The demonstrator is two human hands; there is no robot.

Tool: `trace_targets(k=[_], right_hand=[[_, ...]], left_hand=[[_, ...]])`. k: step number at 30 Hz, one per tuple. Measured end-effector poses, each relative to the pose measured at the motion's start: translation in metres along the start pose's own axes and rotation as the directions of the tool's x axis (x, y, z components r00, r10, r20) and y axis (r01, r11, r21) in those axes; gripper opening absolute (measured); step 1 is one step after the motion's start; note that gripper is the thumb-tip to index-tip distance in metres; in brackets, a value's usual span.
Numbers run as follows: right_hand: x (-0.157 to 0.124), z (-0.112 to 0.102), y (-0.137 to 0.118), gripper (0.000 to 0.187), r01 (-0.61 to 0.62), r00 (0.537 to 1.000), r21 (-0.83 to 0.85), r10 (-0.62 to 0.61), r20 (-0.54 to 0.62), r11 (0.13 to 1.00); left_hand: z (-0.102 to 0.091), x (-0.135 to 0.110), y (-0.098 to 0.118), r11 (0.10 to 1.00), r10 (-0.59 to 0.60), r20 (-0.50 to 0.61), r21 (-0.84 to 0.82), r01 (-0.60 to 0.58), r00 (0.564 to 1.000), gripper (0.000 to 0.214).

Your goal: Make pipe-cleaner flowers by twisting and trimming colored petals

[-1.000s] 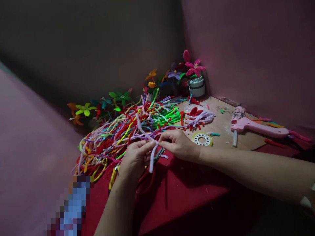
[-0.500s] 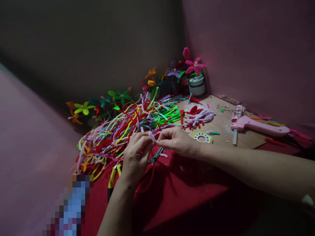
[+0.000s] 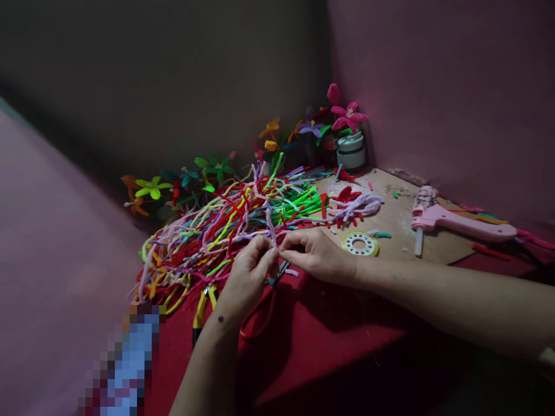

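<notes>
Both my hands meet over the near edge of a heap of pipe cleaners. A pale lilac pipe cleaner (image 3: 270, 224) stands up from between my fingertips, its lower end hidden by them. My left hand (image 3: 251, 271) pinches it between thumb and index finger. From the other side my right hand (image 3: 318, 255) closes its thumb and index finger at the same spot. Beneath the hands lie red-handled scissors (image 3: 269, 315), partly covered, and yellow-and-black pliers (image 3: 200, 309) rest left of my left wrist.
The pipe cleaner heap (image 3: 208, 231) spreads behind and left of my hands. A pink glue gun (image 3: 466, 222) lies on a board (image 3: 394, 216) at the right, near a tape roll (image 3: 359, 244). Pipe cleaner flowers (image 3: 349, 117) stand along the wall. Red cloth (image 3: 329, 352) covers the table.
The lilac pipe cleaner, bent over at the fingertips before, now points upward above them. My left hand has turned slightly and its thumb shows more. The view has shifted a little.
</notes>
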State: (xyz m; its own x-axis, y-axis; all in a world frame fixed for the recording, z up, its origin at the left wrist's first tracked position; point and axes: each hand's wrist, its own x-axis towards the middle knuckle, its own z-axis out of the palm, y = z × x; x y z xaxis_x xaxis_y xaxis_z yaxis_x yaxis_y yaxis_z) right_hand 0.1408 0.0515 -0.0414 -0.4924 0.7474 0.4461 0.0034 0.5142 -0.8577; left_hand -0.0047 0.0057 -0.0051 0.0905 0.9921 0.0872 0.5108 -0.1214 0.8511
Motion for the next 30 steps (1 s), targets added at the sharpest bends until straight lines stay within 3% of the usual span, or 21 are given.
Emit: trace_targets(k=[4, 7, 9, 11, 14, 19, 22, 25, 30], right_hand=[[0.005, 0.0, 0.003, 0.014, -0.26, 0.965, 0.373, 0.222, 0.144, 0.89], [0.006, 0.0, 0.005, 0.016, -0.307, 0.952, 0.463, 0.264, 0.156, 0.831], [0.006, 0.001, 0.005, 0.017, -0.306, 0.951, 0.464, 0.288, 0.111, 0.831], [0.005, 0.003, 0.005, 0.016, -0.293, 0.954, 0.417, 0.294, 0.063, 0.861], [0.005, 0.004, 0.008, 0.013, -0.238, 0.971, 0.262, 0.239, 0.028, 0.935], [0.002, 0.003, 0.011, 0.011, -0.142, 0.99, -0.032, 0.141, -0.027, 0.989], [0.001, 0.002, 0.007, 0.011, -0.111, 0.994, -0.163, 0.105, -0.043, 0.98], [0.0, 0.002, 0.002, 0.012, -0.078, 0.997, -0.275, 0.071, -0.035, 0.958], [-0.004, 0.004, 0.001, 0.015, 0.035, 0.999, -0.288, -0.045, -0.028, 0.957]], left_hand=[[0.001, -0.001, 0.001, 0.999, -0.026, -0.1, -0.024, 0.024, 0.995, 0.016], [0.004, 0.0, -0.004, 0.999, 0.04, -0.179, 0.037, -0.034, 0.983, 0.013], [0.007, 0.0, -0.007, 0.98, 0.143, -0.218, 0.169, -0.107, 0.965, 0.011], [0.009, 0.0, -0.01, 0.908, 0.291, -0.222, 0.37, -0.196, 0.931, 0.009], [0.012, -0.001, -0.011, 0.723, 0.454, -0.126, 0.631, -0.282, 0.882, 0.013], [0.014, -0.004, -0.014, 0.564, 0.374, 0.012, 0.791, -0.238, 0.927, 0.019], [0.011, -0.003, -0.016, 0.557, 0.338, 0.046, 0.795, -0.239, 0.94, 0.02], [0.006, -0.003, -0.016, 0.641, 0.339, 0.035, 0.722, -0.258, 0.94, 0.014], [0.0, -0.002, -0.008, 0.719, 0.239, -0.024, 0.676, -0.161, 0.971, 0.019]])
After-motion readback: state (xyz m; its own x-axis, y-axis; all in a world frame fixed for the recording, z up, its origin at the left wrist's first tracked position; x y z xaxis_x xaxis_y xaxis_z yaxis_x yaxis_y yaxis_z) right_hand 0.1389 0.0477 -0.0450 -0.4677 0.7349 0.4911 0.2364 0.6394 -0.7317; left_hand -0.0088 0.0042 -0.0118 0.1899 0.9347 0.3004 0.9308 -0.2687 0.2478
